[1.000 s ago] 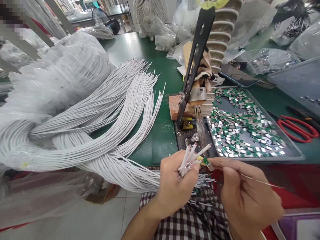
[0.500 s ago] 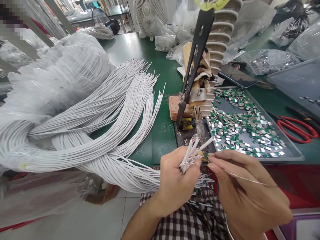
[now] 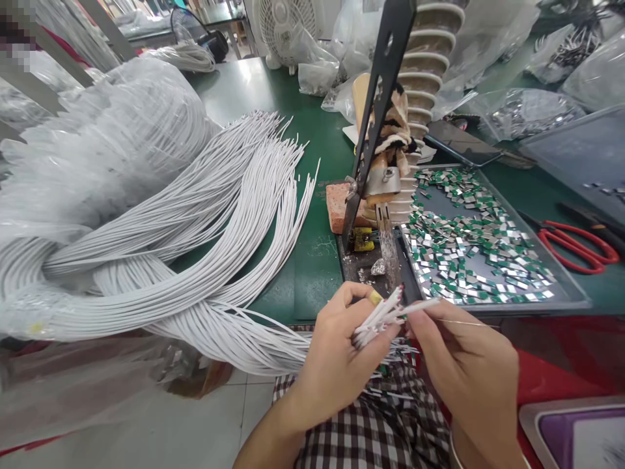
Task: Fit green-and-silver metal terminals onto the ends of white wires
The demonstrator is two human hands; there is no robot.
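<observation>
My left hand (image 3: 339,355) is closed around a bundle of white cables (image 3: 378,320), whose cut ends with reddish tips point up and right. My right hand (image 3: 471,368) is closed in a pinch at one cable end that sticks out of the bundle to the right. A thin solder wire (image 3: 463,322) runs out over its fingers. Just beyond both hands, the tip of a soldering iron (image 3: 383,215) points down from a black metal bracket (image 3: 378,111). On the dark base under it lies a silvery lump of solder (image 3: 378,267).
To the right, a clear tray (image 3: 579,301) holds many small green circuit boards (image 3: 478,234); red-handled scissors (image 3: 576,247) lie past it. Large bundles of white cable (image 3: 234,221) cover the left side. A brick (image 3: 336,205) and a ribbed hose (image 3: 430,78) stand by the iron.
My right hand has moved left and in closer to the bundle, its fingers now at a protruding cable end. The bundle in my left hand has tipped to the right. The view has shifted slightly.
</observation>
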